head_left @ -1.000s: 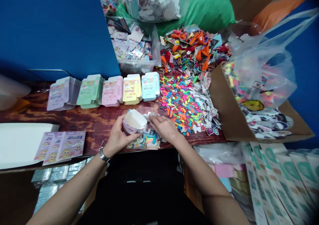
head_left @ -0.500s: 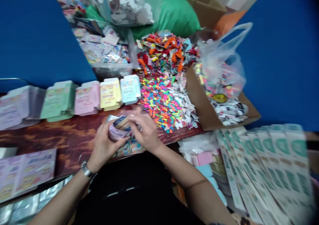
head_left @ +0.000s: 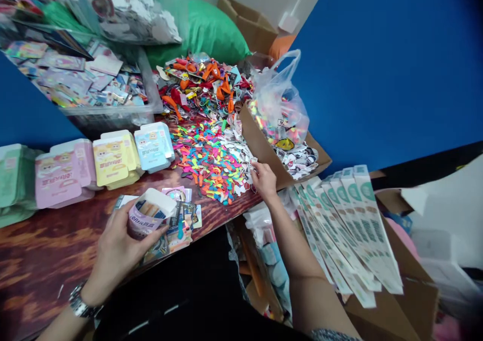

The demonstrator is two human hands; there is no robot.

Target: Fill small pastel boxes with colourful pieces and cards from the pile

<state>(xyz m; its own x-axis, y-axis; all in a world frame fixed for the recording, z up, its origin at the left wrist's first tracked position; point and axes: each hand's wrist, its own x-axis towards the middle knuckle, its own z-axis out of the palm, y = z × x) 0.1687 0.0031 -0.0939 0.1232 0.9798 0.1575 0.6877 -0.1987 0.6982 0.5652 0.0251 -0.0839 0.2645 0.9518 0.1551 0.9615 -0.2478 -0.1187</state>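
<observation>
My left hand [head_left: 121, 240] is wrapped around a small purple printed carton [head_left: 143, 223] with its white top flap raised. Inside the carton, tan and dark-blue pieces show, but their kind is hard to make out. My right hand [head_left: 265, 180] reaches to the edge of a pile of white die-cut stickers [head_left: 237, 142], thumb and finger pinched on a white sticker [head_left: 247, 166]. Bright multicoloured balloons [head_left: 207, 162], small and limp, are spread beside that pile. Under and beside the carton lie several printed cards [head_left: 181, 228] on the wooden table.
Folded cartons in blue [head_left: 154, 147], yellow [head_left: 116, 159], pink [head_left: 66, 172] and green [head_left: 17, 180] stand in stacks along the back. Behind are a clear bin [head_left: 109, 109] of cards and a heap of orange balloons and trinkets [head_left: 211, 79]. A cardboard tray [head_left: 264, 147] stands right, near banknote-like printed strips [head_left: 347, 220].
My right hand has left the carton's opening and moved right to the white stickers. The carton stays in my left hand, its flap now visible. The view has swung right.
</observation>
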